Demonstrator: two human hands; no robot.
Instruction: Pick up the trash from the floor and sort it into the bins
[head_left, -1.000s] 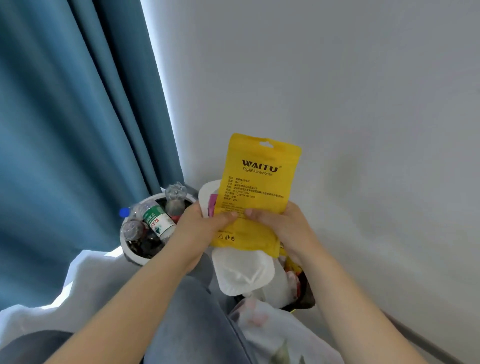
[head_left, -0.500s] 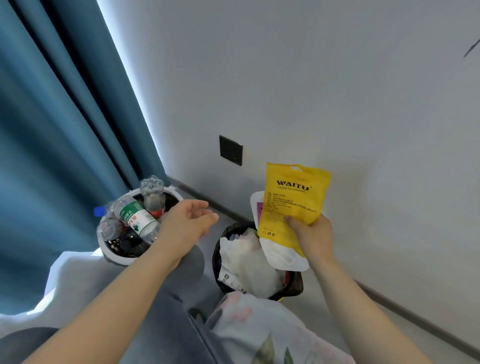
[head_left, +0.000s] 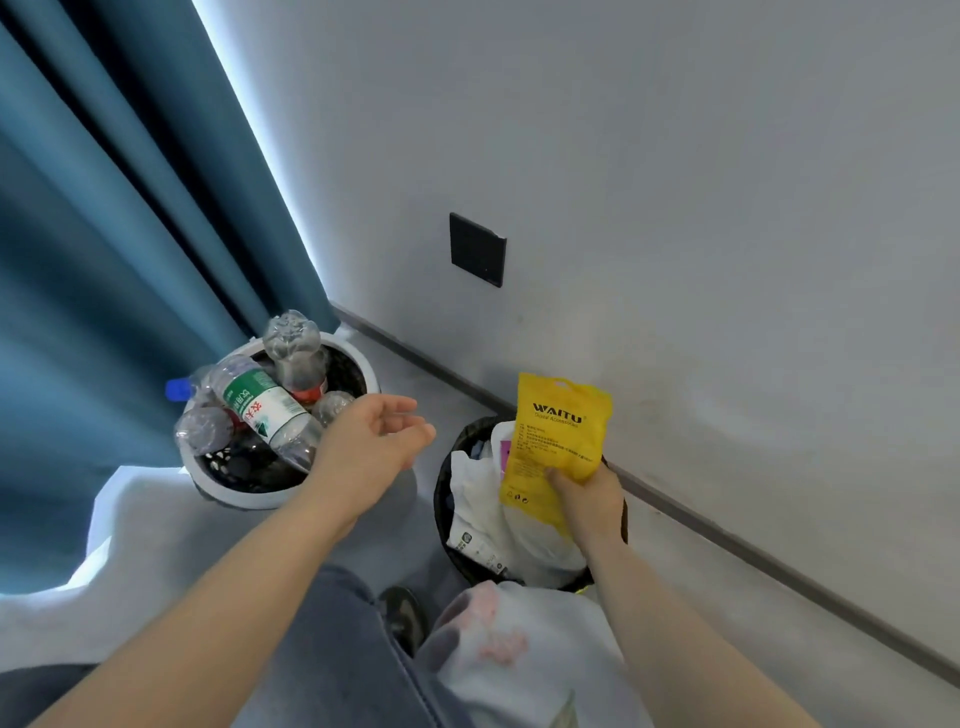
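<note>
**Two bins, one packet left to drop**

Both bins stand on the floor in the corner where the grey wall (head_left: 675, 156) meets the blue curtain (head_left: 104, 234). The white bin (head_left: 244, 501), by the curtain, is heaped with plastic bottles (head_left: 260, 405). The black bin (head_left: 441, 493), close to the skirting (head_left: 779, 561), is stuffed with white bags (head_left: 483, 499). The left hand (head_left: 374, 441) hovers between the two bins, fingers loosely spread and holding nothing. The right hand (head_left: 589, 496) pinches the lower part of the yellow packet (head_left: 558, 431), which stands upright over the far side of the black bin.

As I judge it, the packet belongs with the bags. It would be best lowered flat onto the pile before letting go, since released upright it could tip over the rim toward the wall. Room looks tight on the wall side and open toward the person. The bottles overhang the white bin's rim close to the left hand, so that arm should draw back gently without brushing them.
</note>
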